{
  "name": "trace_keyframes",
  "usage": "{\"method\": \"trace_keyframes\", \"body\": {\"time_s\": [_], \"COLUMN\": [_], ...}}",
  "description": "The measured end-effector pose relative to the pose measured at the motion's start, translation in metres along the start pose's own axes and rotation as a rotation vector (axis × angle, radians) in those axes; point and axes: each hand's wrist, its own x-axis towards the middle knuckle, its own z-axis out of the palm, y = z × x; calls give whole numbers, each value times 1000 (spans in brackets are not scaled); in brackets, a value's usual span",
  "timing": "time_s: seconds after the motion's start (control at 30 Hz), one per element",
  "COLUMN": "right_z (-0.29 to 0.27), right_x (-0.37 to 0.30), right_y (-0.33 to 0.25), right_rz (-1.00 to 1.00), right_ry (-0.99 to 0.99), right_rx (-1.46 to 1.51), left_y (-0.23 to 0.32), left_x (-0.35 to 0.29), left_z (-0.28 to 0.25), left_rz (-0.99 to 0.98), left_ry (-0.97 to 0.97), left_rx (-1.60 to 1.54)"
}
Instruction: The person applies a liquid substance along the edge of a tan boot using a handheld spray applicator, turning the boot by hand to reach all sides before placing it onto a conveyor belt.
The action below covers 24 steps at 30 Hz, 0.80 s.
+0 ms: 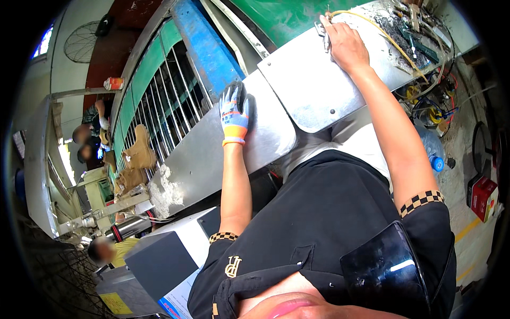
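Observation:
My left hand wears a blue-grey work glove with an orange cuff. It lies flat, fingers stretched forward, on a bare metal worktop. My right hand is ungloved and reaches to the far side of a pale metal plate. Its fingers are closed on a small silvery metal tool. A thin yellow hose runs from beside these fingers toward the right. The exact kind of tool cannot be made out.
Several hand tools lie in dark grime at the far right. Tangled cables and a plastic bottle are below them. A brown boot stands by metal bars on the left. Other people are at the far left.

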Motion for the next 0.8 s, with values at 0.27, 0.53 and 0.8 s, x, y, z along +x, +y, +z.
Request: {"method": "trace_keyframes", "body": {"time_s": [0.27,0.53,0.8], "right_z": [8,7,-2], "right_x": [-7,-5,-4], "right_y": [5,4,1], "right_rz": [-16,-7,20], "right_ry": [51,3,1], "right_rx": [-27,-14,86], "left_y": [1,4,4], "left_x": [-3,1,5], "left_z": [-1,-5,-3], "left_rz": [-1,-33,-24], "left_ry": [4,-31,-16], "left_rx": [-33,-24,-82]}}
